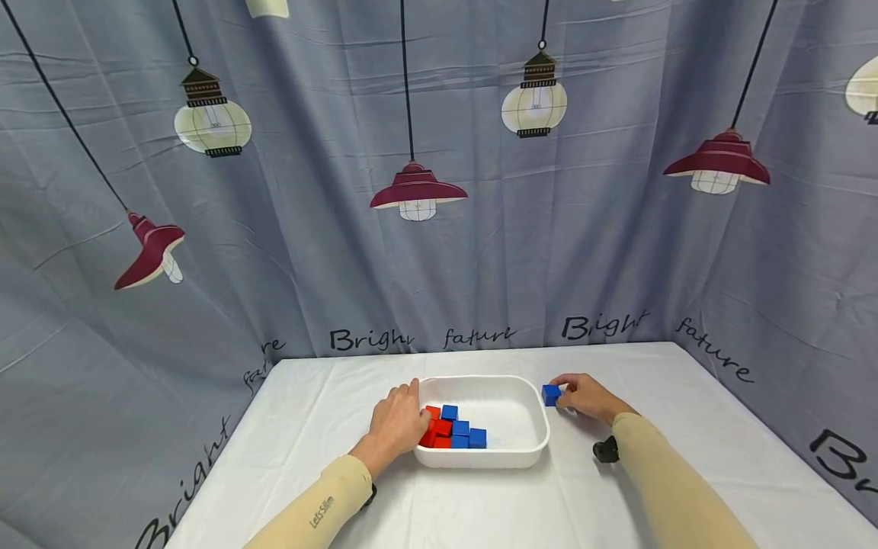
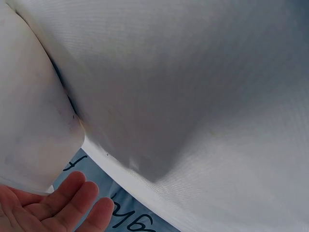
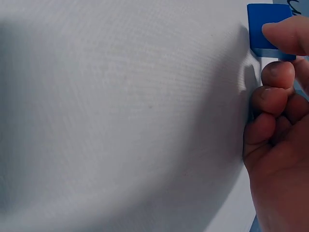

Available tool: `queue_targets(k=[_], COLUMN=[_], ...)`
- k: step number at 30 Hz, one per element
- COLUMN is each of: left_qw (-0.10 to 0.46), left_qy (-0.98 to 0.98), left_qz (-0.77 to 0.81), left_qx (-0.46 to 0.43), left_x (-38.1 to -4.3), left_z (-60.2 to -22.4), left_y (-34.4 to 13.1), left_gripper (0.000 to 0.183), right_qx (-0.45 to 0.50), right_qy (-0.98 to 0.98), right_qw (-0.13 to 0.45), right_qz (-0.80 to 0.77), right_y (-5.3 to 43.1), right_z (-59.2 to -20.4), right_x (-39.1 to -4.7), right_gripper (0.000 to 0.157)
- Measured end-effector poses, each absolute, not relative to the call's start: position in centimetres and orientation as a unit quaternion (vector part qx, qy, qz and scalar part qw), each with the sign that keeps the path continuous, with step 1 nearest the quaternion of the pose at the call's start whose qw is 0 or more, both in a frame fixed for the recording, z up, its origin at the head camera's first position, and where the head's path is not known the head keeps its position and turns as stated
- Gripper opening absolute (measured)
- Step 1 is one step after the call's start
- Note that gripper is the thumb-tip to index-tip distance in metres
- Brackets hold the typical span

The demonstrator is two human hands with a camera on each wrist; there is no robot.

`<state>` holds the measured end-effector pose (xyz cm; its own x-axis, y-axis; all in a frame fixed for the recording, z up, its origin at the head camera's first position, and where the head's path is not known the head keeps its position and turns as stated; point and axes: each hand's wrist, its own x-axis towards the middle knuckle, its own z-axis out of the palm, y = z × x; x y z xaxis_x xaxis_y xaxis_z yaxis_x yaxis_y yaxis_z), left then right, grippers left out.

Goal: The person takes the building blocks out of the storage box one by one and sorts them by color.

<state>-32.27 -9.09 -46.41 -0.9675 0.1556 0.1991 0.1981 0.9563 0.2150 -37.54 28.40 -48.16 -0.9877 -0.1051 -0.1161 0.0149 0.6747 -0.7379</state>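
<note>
A white tray stands on the table with red cubes and blue cubes grouped in its left part. My left hand holds the tray's left side, its thumb over the rim; in the left wrist view several fingers show beside the tray wall. Just outside the tray's right end, my right hand pinches a single blue cube. The right wrist view shows the thumb on one face of that blue cube, low over or on the cloth, with the other fingers curled below.
A white cloth covers the table. Behind and beside it hangs a grey-blue curtain printed with lamps and lettering. A dark wrist device sticks out under the right sleeve.
</note>
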Motion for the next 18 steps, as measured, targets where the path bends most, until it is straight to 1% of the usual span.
queue_targets(k=[7,18], left_qw=[0.09,0.09], left_qy=[-0.985,-0.985], left_qz=[-0.119,-0.115], left_qx=[-0.085,-0.088], left_x=[-32.33,-32.32], left_z=[-46.52,-46.51], left_y=[-9.15,-9.15], left_gripper=[0.064,0.063], right_qx=[-0.028,-0.032], right_qy=[0.912,0.91], right_qw=[0.074,0.079], right_qz=[-0.402,-0.405], right_y=[28.36,28.24], right_z=[-48.26,-48.47], right_x=[-37.47,-37.53], right_gripper=[0.05,0.058])
